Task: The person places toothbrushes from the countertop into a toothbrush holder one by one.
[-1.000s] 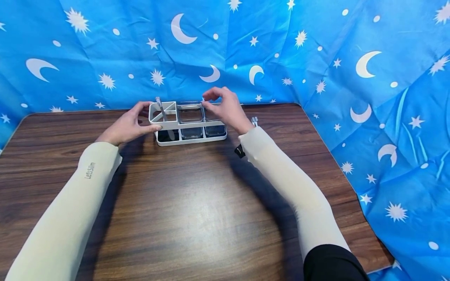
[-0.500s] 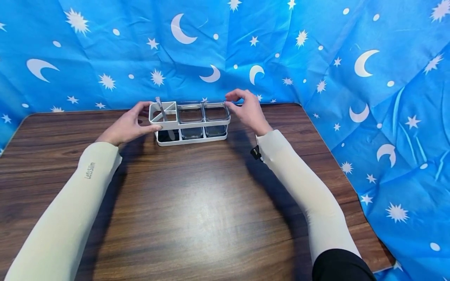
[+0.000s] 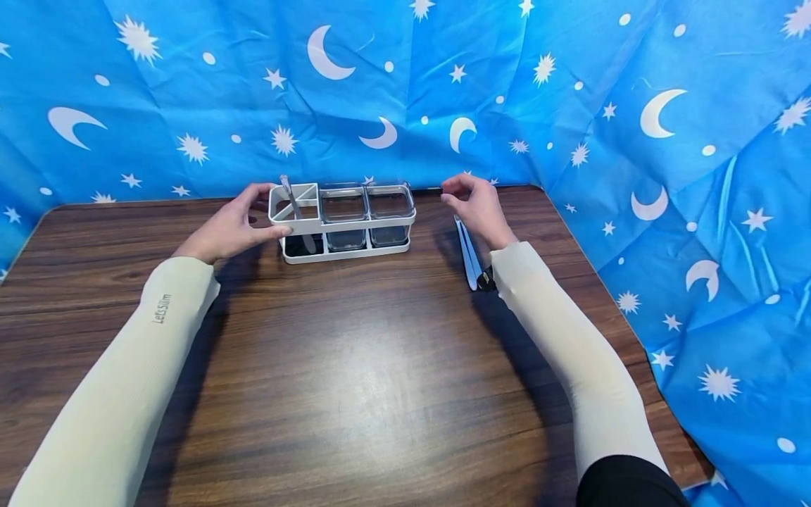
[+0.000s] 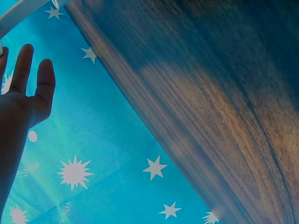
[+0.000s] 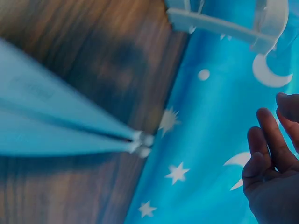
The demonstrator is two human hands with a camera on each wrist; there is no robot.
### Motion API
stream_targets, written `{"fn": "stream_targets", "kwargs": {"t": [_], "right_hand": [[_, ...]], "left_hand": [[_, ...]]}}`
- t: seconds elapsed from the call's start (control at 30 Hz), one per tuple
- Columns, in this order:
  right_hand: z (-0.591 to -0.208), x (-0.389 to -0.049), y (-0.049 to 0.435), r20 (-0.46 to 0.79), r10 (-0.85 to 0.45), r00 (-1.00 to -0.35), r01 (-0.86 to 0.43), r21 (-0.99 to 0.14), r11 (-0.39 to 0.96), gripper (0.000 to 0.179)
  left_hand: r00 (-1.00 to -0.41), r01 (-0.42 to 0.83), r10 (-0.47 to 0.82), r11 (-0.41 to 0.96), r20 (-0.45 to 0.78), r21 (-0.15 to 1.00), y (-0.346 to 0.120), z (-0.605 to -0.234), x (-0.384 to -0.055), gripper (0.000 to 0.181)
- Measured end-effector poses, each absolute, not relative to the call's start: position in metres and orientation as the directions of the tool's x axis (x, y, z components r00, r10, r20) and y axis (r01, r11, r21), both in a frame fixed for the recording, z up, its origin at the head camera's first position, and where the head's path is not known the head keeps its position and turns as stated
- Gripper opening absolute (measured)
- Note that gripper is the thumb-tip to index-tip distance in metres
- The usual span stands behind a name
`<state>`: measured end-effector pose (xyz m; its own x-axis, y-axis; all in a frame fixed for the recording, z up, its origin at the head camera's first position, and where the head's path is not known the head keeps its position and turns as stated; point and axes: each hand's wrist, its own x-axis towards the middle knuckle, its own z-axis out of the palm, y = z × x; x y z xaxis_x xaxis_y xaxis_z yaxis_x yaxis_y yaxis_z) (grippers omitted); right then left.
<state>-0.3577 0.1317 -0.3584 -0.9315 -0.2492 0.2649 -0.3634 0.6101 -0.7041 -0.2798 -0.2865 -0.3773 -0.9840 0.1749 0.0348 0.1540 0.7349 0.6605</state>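
Observation:
A white two-tier rack (image 3: pixel 345 258) stands at the back of the table, with two clear square containers (image 3: pixel 345 241) in its middle and right places. A clear handle (image 3: pixel 291 195) leans up from its divided left compartment. My left hand (image 3: pixel 229 224) holds the rack's left end, thumb on the front and fingers towards the back; in the left wrist view its lower fingers (image 4: pixel 45 81) are extended. To the rack's right, my right hand (image 3: pixel 479 209) hovers apart from it, fingers loosely bent and nothing visible in them. Below lies a pale blue tapered pair of strips (image 3: pixel 469 259) with metal ends.
The dark wooden table (image 3: pixel 355 352) ends close behind the rack. A blue cloth (image 3: pixel 405 91) with moons and stars hangs along the back and right side. A black band (image 3: pixel 486 279) shows at my right cuff.
My right hand has moved right, from above the rack's right container, past its right end, to over the blue strips, which now show. My left hand and the rack have stayed put.

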Motion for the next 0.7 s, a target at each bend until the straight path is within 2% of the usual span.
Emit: {"fn": "stream_targets", "kwargs": {"t": [0.43, 0.7], "right_hand": [[-0.376, -0.357, 0.162, 0.067, -0.163, -0.984, -0.161, -0.709, 0.686, 0.017], [-0.384, -0.358, 0.167, 0.028, -0.149, -0.988, -0.132, -0.642, 0.755, 0.017]], "left_hand": [[-0.984, 0.155, 0.175, 0.732, 0.037, 0.663, -0.285, -0.378, -0.279, 0.092], [-0.985, 0.153, 0.167, 0.740, 0.041, 0.654, -0.285, -0.378, -0.279, 0.093]]}}
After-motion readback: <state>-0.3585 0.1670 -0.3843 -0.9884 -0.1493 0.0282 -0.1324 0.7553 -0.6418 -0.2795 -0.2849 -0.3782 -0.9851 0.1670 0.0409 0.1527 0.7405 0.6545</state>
